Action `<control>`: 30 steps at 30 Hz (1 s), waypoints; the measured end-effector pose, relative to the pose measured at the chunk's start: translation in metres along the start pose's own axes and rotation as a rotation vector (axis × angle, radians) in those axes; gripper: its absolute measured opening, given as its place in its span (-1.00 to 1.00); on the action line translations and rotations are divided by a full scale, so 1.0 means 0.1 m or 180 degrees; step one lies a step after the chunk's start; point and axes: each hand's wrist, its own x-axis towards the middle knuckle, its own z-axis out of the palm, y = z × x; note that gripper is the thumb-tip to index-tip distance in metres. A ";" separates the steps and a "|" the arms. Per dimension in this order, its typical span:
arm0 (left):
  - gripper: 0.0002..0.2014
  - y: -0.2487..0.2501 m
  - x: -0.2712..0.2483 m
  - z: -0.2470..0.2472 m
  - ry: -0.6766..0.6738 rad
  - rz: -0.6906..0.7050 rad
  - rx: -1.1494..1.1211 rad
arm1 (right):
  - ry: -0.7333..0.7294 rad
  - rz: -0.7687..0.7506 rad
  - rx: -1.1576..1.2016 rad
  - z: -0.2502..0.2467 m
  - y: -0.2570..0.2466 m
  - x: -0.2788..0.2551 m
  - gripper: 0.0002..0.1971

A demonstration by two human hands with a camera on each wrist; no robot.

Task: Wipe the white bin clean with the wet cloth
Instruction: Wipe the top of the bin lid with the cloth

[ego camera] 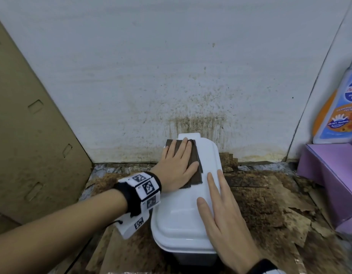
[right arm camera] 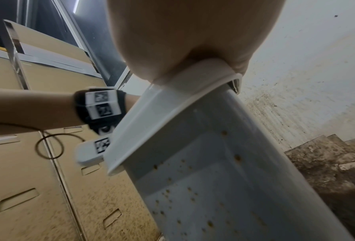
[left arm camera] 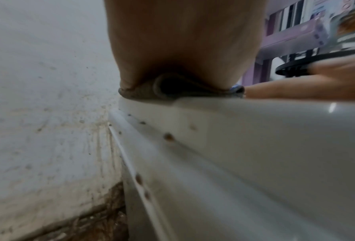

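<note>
A white bin (ego camera: pixel 183 206) with a closed lid stands against the stained wall. A folded dark brown cloth (ego camera: pixel 195 173) lies on the far left part of the lid. My left hand (ego camera: pixel 177 165) presses flat on the cloth with straight fingers. My right hand (ego camera: pixel 220 210) lies flat on the lid's right side, fingers straight, holding nothing. In the left wrist view the cloth (left arm camera: pixel 143 93) is squashed under my palm on the lid edge, and brown spots mark the bin's side (left arm camera: pixel 193 146). The right wrist view shows the bin's spotted wall (right arm camera: pixel 203 187) below my palm.
A speckled cardboard panel (ego camera: pixel 32 125) leans at the left. Torn, dirty cardboard (ego camera: pixel 270 204) covers the floor around the bin. A purple box (ego camera: pixel 333 175) with a soap bottle (ego camera: pixel 339 107) on it stands at the right. The wall (ego camera: pixel 171 76) behind is spattered brown.
</note>
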 end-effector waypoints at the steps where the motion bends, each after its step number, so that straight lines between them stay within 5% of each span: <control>1: -0.31 -0.01 0.08 -0.03 -0.0002 -0.0021 -0.0019 | -0.0003 0.0004 -0.0007 0.00 0.00 0.00 -0.31; 13: -0.26 -0.12 0.27 -0.12 0.0027 -0.0119 -0.0101 | 0.0031 -0.0064 -0.0007 0.01 0.00 -0.01 -0.32; 23: -0.18 -0.18 -0.24 0.08 0.0006 -0.0083 -0.1075 | 0.0046 -0.0050 0.0029 0.02 0.01 -0.01 -0.32; 30: -0.16 -0.11 -0.53 0.27 0.0467 0.0009 -0.1460 | 0.0158 -0.0125 0.0031 0.05 0.03 -0.03 -0.32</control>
